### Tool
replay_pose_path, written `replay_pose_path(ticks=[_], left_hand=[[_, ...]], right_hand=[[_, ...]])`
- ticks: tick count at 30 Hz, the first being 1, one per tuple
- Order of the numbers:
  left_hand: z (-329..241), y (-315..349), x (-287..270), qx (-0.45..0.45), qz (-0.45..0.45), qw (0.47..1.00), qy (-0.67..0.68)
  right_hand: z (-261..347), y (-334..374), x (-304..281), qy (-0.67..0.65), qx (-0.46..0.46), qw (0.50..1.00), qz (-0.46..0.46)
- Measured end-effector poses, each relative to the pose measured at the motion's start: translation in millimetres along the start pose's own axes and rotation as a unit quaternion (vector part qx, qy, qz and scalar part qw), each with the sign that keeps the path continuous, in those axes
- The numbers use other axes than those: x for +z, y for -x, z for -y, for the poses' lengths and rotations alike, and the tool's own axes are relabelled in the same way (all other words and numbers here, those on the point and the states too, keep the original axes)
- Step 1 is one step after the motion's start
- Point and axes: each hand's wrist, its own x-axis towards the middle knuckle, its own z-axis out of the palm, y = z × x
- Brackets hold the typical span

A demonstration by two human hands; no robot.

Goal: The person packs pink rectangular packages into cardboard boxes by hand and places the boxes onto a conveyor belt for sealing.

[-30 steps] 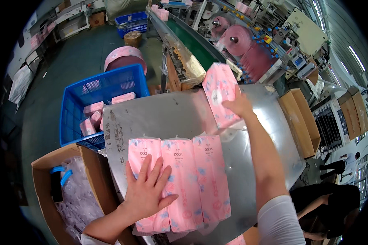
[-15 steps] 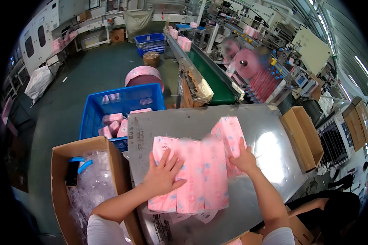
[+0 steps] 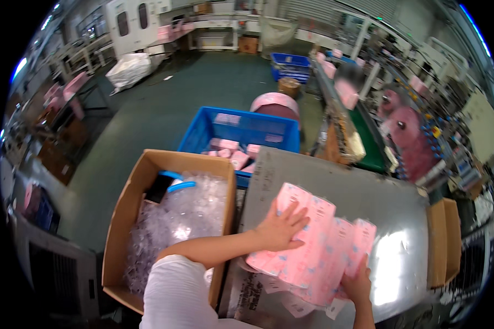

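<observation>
Several long pink tissue packs (image 3: 312, 241) with pale blue print lie side by side on a metal tabletop (image 3: 389, 203). My left hand (image 3: 282, 226) rests on the left packs, fingers spread flat. At the right end of the row, my right hand (image 3: 358, 282) grips the near part of the outermost pack (image 3: 361, 241), which lies against its neighbour. Part of the right fingers is hidden by the packs. White-and-pink loose wrapper ends or sheets (image 3: 297, 306) stick out under the near edge of the row.
An open carton (image 3: 112, 236) with clear plastic bags and a blue-handled item stands to the left. Behind it is a blue crate (image 3: 203, 123) holding pink packs. A green conveyor (image 3: 368, 142) runs beyond the table. Another carton (image 3: 443, 241) sits at the right edge.
The view has swung left. The rightmost pack, earlier angled and set farther forward, now lies alongside the row with my right hand at its near end. My left hand stays on the packs.
</observation>
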Motion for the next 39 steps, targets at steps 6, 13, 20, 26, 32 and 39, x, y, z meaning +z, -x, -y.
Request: replay_pose_path(ticks=[6,13,20,26,32,39], left_hand=[[1,-6,-5,0.015,0.004,1.000,-0.002],[9,-4,-12,-0.015,0.000,1.000,0.017],[4,-9,-15,0.017,0.017,1.000,0.013],[-5,-1,-22,0.026,0.061,0.997,0.026],[10,-5,-27,-0.010,0.021,0.981,0.191],[29,13,11,-0.345,0.042,0.670,0.656]], right_hand=[[-60,7,6,-0.056,-0.148,0.987,-0.002],[24,-9,-1,0.030,-0.012,0.999,-0.035],[17,-58,-46,0.051,0.017,0.996,0.077],[23,-244,-80,0.089,-0.196,0.961,-0.174],[51,-349,-70,0.312,-0.216,0.844,-0.379],[-40,-281,-82,0.108,0.067,0.990,-0.068]])
